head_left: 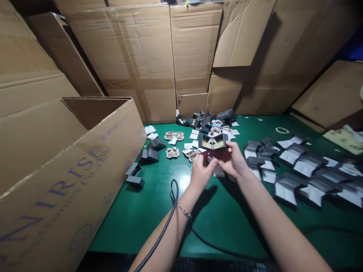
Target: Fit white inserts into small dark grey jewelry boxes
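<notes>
My left hand (200, 172) and my right hand (233, 160) meet above the green table (159, 211), both closed around a small dark grey box (213, 142) that stands open toward me, with a pale patterned inside. The left hand's fingers pinch its lower left part, and the right hand grips its right side. Under the hands lie loose white inserts (190, 152) and another grey piece (219, 172). A thin bracelet (183, 210) is on my left wrist.
A big open cardboard carton (70, 166) stands at the left. Flattened cardboard sheets (170, 60) wall the back. Rows of open grey boxes with white linings (300, 170) fill the right side. More grey boxes (151, 155) lie at centre left. A black cable (172, 211) crosses the table.
</notes>
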A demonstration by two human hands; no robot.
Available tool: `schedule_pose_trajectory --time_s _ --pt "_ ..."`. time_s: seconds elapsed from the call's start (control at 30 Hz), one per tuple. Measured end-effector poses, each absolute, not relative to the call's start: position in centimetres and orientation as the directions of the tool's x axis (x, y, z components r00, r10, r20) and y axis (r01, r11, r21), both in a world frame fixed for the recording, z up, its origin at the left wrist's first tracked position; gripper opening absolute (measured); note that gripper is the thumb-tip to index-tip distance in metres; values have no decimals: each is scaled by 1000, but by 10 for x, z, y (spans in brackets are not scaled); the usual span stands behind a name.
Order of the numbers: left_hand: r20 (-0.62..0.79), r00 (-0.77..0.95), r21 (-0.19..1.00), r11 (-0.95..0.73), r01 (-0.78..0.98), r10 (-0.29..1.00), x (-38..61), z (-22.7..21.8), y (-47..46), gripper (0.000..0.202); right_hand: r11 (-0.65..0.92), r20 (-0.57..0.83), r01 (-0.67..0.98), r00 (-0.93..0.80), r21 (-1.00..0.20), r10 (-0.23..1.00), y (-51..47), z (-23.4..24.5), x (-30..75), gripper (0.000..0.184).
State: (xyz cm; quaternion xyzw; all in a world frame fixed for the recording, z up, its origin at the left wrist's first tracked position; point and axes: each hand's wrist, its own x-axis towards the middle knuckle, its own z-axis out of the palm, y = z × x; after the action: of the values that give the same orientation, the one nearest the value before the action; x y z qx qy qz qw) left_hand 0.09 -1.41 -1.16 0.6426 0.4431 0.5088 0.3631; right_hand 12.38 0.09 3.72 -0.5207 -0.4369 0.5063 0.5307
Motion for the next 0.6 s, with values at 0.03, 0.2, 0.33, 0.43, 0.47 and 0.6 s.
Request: schedule_pose_trajectory --time_s 0.03,0.2,0.33,0.43,0.47,0.6 --pt "284 52 954 -287 82 957 1 -12 -13 41 -63 -70 -79 94 -995 993 -5 37 120 48" --pt "156 -63 934 -167 -315 986 -1 -5 -12 55 -264 -242 -134 -160 -955 957 -16 32 105 51" --pt "83 -311 930 -186 -316 947 -6 -1 -11 38 -269 -289 140 -145 -953 946 1 27 105 47" --pt "-46 -440 908 -146 -393 897 -7 -4 -4 39 -45 -15 517 62 -855 998 28 26 108 37" --pt "-106 -455 892 -117 -437 884 -7 -6 -2 42 20 73 635 58 -772 996 38 26 108 34" --pt "-224 -437 828 -67 -557 871 -6 -9 4 52 84 87 922 -55 -379 995 77 26 98 33"
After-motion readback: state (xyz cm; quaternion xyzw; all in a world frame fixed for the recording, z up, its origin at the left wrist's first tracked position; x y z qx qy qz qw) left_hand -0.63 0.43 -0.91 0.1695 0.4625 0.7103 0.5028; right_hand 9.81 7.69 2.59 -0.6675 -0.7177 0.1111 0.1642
